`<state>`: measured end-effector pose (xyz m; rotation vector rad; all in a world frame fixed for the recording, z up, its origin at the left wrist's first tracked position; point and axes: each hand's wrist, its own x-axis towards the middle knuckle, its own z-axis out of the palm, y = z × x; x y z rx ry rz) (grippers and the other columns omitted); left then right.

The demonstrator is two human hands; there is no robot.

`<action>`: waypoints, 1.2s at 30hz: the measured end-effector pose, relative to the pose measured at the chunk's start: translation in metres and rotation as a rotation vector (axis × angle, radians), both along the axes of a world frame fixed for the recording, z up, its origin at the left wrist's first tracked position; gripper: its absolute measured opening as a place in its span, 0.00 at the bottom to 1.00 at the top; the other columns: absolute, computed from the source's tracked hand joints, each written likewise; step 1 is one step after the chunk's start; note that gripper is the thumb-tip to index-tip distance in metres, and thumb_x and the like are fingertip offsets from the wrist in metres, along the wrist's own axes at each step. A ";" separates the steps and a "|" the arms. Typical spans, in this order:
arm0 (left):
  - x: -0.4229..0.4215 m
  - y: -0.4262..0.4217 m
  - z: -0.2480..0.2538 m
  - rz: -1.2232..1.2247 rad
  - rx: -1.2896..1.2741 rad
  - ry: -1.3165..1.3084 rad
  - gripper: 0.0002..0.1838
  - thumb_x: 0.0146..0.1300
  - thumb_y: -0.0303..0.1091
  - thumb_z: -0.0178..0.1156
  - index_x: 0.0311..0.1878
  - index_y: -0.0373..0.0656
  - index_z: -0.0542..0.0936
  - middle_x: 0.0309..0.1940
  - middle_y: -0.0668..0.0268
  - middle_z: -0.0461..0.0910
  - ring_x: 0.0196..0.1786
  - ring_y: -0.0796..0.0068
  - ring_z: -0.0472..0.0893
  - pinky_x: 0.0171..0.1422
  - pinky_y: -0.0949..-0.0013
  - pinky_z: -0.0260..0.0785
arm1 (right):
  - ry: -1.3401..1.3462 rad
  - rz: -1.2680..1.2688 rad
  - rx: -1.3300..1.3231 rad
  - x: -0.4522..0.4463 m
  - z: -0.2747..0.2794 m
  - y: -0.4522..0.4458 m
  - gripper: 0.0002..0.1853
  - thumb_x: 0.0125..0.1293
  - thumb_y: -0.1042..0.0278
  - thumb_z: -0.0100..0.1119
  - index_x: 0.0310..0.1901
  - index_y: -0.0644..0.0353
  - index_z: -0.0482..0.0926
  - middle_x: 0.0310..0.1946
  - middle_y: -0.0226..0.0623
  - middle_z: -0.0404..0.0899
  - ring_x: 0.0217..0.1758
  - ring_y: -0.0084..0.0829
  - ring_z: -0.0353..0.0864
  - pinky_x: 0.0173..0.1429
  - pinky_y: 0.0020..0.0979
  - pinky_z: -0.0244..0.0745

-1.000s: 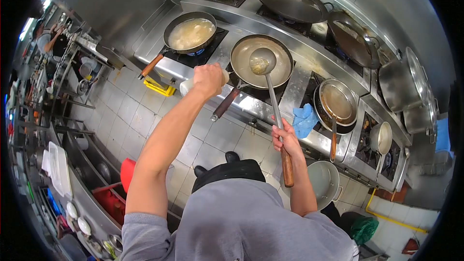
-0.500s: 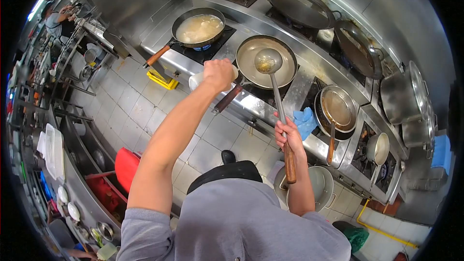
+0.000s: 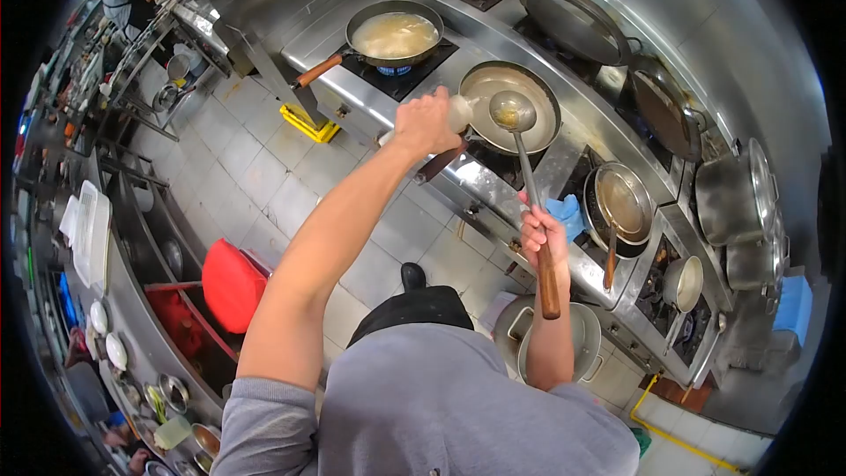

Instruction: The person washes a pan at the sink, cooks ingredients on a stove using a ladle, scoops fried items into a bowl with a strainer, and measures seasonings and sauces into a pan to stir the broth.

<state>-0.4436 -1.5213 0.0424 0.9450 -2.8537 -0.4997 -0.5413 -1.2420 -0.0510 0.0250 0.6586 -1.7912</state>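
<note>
My left hand [image 3: 425, 123] is closed over a whitish container [image 3: 459, 113], mostly hidden under my fingers. The container's near end meets or overlaps the left rim of a frying pan [image 3: 476, 88] in view; I cannot tell whether they touch. My right hand [image 3: 541, 231] grips a ladle [image 3: 514, 111] by its long handle, which ends in wood. A little yellowish liquid or residue shows in the ladle's bowl, which is over the pan. Below my left hand, the pan's dark handle [image 3: 441, 162] points toward me.
Another frying pan [image 3: 395, 33] with cloudy liquid sits over a blue flame at the left. A blue cloth [image 3: 567, 216] lies beside stacked pans [image 3: 624, 201] on the right. Large pots [image 3: 730, 198] stand farther right. A red bin-like object [image 3: 233, 286] is behind on the left.
My left hand has moved right with the whitish container, bringing it to the pan's rim. The ladle stays over the pan in my right hand. The whole view has shifted slightly.
</note>
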 end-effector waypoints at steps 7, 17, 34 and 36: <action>0.088 0.020 0.010 0.256 0.268 0.422 0.32 0.40 0.46 0.68 0.46 0.38 0.69 0.41 0.50 0.80 0.44 0.52 0.81 0.50 0.61 0.73 | 0.138 -0.017 0.160 -0.013 -0.002 -0.009 0.14 0.68 0.67 0.47 0.54 0.58 0.68 0.23 0.24 0.61 0.14 0.15 0.57 0.16 0.20 0.57; 0.426 0.160 -0.082 0.867 0.433 0.966 0.29 0.45 0.36 0.74 0.48 0.36 0.71 0.40 0.60 0.80 0.45 0.75 0.79 0.52 0.66 0.71 | 1.726 -0.084 1.116 -0.059 -0.063 -0.033 0.36 0.56 0.63 0.61 0.63 0.72 0.60 0.58 0.58 0.68 0.58 0.44 0.71 0.62 0.36 0.64; 0.749 0.447 -0.007 1.909 -0.711 1.062 0.31 0.44 0.39 0.75 0.49 0.37 0.72 0.41 0.62 0.79 0.44 0.71 0.79 0.51 0.65 0.71 | 0.802 0.273 0.559 0.000 -0.038 -0.143 0.11 0.70 0.65 0.42 0.27 0.54 0.63 0.16 0.23 0.60 0.16 0.20 0.58 0.17 0.23 0.57; 0.783 0.446 -0.002 1.942 -0.873 0.896 0.31 0.43 0.40 0.75 0.48 0.37 0.72 0.41 0.60 0.79 0.43 0.68 0.79 0.50 0.64 0.71 | 0.808 0.266 0.564 0.006 -0.033 -0.142 0.11 0.70 0.65 0.42 0.28 0.55 0.63 0.16 0.23 0.60 0.16 0.20 0.58 0.17 0.23 0.57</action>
